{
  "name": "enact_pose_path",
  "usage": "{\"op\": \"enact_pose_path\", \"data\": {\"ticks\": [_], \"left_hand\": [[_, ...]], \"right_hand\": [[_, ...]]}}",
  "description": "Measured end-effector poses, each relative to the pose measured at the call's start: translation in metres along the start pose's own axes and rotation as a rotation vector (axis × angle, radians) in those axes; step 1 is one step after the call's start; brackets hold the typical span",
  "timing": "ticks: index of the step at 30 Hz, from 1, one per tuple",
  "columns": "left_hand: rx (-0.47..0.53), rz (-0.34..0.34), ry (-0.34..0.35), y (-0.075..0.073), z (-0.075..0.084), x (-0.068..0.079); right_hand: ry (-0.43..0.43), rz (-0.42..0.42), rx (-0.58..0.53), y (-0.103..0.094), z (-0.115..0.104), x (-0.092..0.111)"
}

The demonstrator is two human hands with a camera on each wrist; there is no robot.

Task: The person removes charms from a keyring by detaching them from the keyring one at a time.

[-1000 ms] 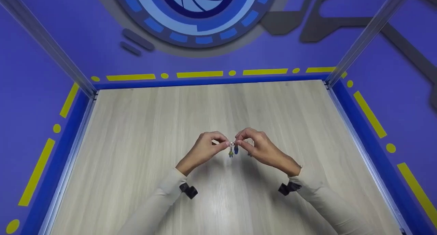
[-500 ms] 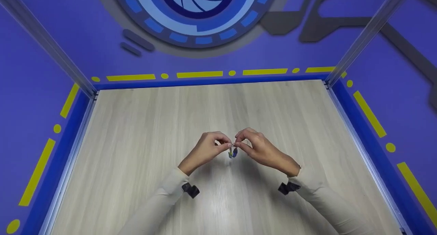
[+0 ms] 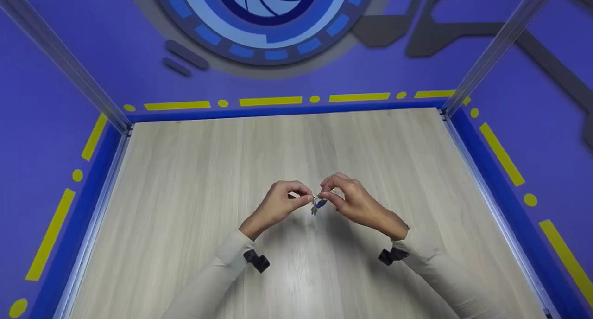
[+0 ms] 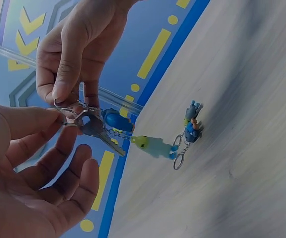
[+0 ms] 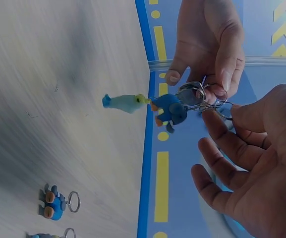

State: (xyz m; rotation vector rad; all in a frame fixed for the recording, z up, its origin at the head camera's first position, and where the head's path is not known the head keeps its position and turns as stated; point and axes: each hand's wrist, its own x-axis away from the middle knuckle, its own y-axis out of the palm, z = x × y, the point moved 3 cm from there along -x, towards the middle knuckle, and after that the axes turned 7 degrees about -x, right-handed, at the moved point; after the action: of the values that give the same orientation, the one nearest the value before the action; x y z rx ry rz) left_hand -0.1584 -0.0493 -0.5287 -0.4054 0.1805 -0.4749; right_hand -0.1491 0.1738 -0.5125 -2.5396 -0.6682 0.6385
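My left hand [image 3: 280,202] and right hand [image 3: 353,200] meet in mid-air above the table, fingertips close together. Each pinches a metal split ring between thumb and fingers; the two rings [image 4: 72,119] overlap, and how they link is hard to tell. A silver key [image 4: 97,130] dangles from them in the left wrist view. Also hanging there on short chains are a blue keychain figurine [image 5: 168,110] with orange feet and a yellow-green keychain figurine [image 5: 129,102] with a pale translucent body. The remaining fingers of both hands are loosely bent.
On the wooden table [image 3: 208,170] lie two more figurine keychains with rings; a blue one [image 5: 53,204] shows in the right wrist view, partly orange, and the other keychain [image 5: 43,236] is cut off by the frame edge. Blue panels [image 3: 324,73] wall the table's back and sides.
The hands drew together, then parted slightly. The blue figurine, hanging straight down earlier, now tilts up toward the right hand. Both hands keep their pinch.
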Motion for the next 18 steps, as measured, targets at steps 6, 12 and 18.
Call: {"op": "enact_pose_path", "data": {"ticks": [6, 12, 18], "left_hand": [[0.048, 0.046, 0.017, 0.0002, -0.0020, 0.0013], [0.098, 0.057, 0.030, 0.0001, -0.0043, 0.0032], [0.150, 0.043, 0.037, -0.0001, -0.0071, 0.0042]], "right_hand": [[-0.018, 0.026, -0.009, 0.0012, 0.0004, 0.0011], [-0.025, 0.062, -0.014, 0.0022, 0.0014, 0.0014], [-0.016, 0.085, -0.063, 0.0025, 0.0022, 0.0024]]}}
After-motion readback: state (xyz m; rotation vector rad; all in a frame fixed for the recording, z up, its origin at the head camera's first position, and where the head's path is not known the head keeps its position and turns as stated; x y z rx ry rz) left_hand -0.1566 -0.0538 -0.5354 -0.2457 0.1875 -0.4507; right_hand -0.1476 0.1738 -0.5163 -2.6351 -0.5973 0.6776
